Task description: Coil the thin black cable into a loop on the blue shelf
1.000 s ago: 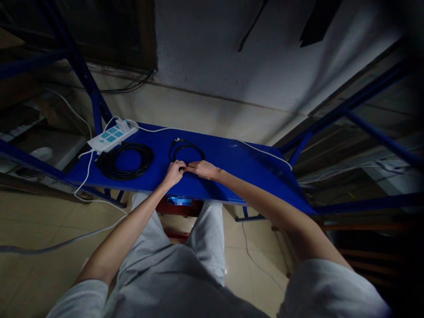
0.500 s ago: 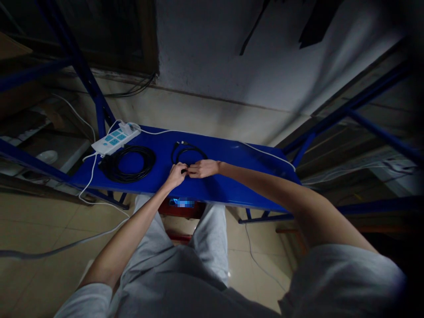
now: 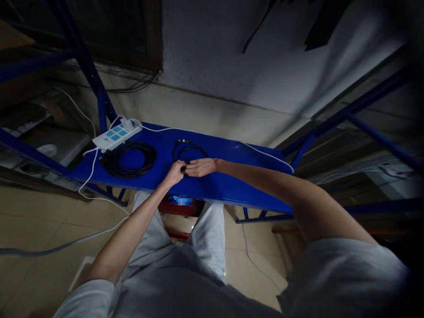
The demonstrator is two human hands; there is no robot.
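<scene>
A short black cable [image 3: 190, 147] lies in a loose loop on the blue shelf [image 3: 228, 185], its connector ends at the far side of the loop. The near part of this cable runs under my hands. My left hand [image 3: 175, 173] is closed, with a dark bit of the cable showing at its fingertips. Up against it, my right hand [image 3: 201, 168] has its fingers bent and pinched at the same spot. What exactly lies between the fingertips is mostly hidden.
A thick coil of black cable [image 3: 130, 160] rests to the left. Behind it sits a white power strip [image 3: 115, 136] with a plug in it. A white cord [image 3: 265, 154] runs along the shelf's back edge. Blue frame posts [image 3: 102, 104] rise at both sides.
Both hands stay together at the cable, with only small finger movements. The whole view has shifted slightly. The coil and power strip have not moved on the shelf.
</scene>
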